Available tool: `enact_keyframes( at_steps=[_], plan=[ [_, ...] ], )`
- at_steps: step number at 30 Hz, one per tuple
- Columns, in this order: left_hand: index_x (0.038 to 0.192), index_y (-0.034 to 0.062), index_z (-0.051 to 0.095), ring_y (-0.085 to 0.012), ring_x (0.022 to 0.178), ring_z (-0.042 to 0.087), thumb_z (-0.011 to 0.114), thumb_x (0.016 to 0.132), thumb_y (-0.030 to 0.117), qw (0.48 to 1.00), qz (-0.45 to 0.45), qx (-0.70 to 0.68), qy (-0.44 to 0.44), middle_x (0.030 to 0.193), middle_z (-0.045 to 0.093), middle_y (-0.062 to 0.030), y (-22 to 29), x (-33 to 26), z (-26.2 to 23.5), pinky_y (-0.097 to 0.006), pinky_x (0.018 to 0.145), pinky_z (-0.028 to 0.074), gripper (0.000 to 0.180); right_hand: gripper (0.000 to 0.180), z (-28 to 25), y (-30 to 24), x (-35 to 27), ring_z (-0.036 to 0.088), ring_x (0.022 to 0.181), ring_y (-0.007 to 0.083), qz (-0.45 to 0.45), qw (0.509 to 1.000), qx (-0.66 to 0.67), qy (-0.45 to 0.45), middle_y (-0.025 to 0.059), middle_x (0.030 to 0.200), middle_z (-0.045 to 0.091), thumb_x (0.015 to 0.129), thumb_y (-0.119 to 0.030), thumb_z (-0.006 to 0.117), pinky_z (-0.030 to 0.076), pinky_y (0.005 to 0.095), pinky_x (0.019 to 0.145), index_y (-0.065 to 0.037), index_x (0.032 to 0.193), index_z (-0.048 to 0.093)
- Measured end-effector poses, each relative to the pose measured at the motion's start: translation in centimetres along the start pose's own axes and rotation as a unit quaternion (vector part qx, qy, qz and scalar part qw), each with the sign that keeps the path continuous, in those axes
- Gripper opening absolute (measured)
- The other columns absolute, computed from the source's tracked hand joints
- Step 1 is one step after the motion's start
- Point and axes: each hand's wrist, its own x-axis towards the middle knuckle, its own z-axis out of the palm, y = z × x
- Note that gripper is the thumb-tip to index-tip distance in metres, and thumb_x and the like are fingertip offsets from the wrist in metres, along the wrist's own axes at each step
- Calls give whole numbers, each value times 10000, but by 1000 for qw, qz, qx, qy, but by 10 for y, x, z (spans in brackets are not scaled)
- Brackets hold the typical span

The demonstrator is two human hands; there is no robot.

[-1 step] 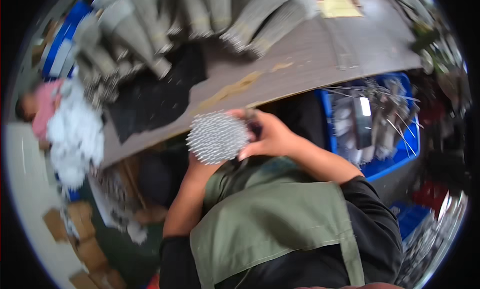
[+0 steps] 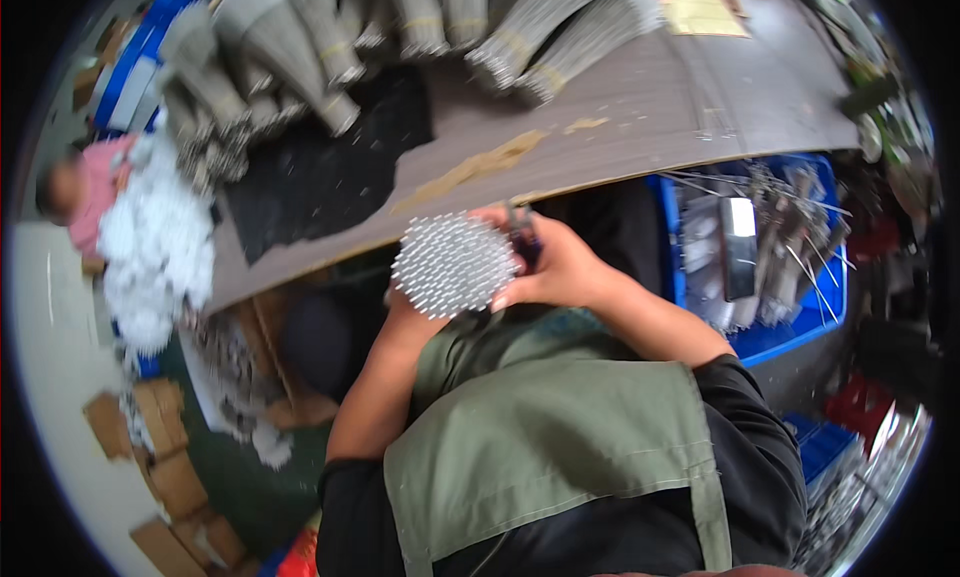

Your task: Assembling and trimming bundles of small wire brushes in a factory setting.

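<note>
A tight round bundle of thin metal rods (image 2: 455, 265) points its bright ends up toward me, just off the table's near edge. My left hand (image 2: 415, 312) grips it from the lower left, most of its fingers hidden behind the rods. Curled around the right side is my right hand (image 2: 555, 262), its thumb and fingertips touching the bundle's edge. A small dark object with a metallic top (image 2: 522, 235) shows inside that hand's curve; its kind I cannot make out.
More wire bundles (image 2: 420, 17) lie along the table's (image 2: 610, 107) far side, near a black sheet (image 2: 335, 167). On the right, a blue crate (image 2: 838, 277) holds loose wires and a dark phone-like slab (image 2: 739, 247). A person in pink (image 2: 97, 192) is at far left, beside a white heap (image 2: 155, 237).
The whole view has shifted slightly, with the table and crate sliding right and up in the picture. Both hands keep their hold on the bundle.
</note>
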Motion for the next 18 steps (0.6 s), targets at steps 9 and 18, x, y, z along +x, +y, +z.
enact_keyframes(
  at_steps=[9,18],
  plan=[
    [1128,0,623,-156,965,643,699,817,74,697,-375,-610,45,1079,675,-88,-19,-53,27,-299,852,510,329,850,27,28,11,403,762,54,11,997,71,-19,-68,832,450,630,-102,879,385,201,763,-64,1370,463],
    [1114,19,603,-159,950,641,729,787,81,715,-391,-574,82,1059,673,-78,-14,-67,29,-292,846,504,356,854,31,24,5,425,770,52,13,998,62,-19,-54,838,488,644,-98,867,416,212,761,-72,1385,443]
  ],
)
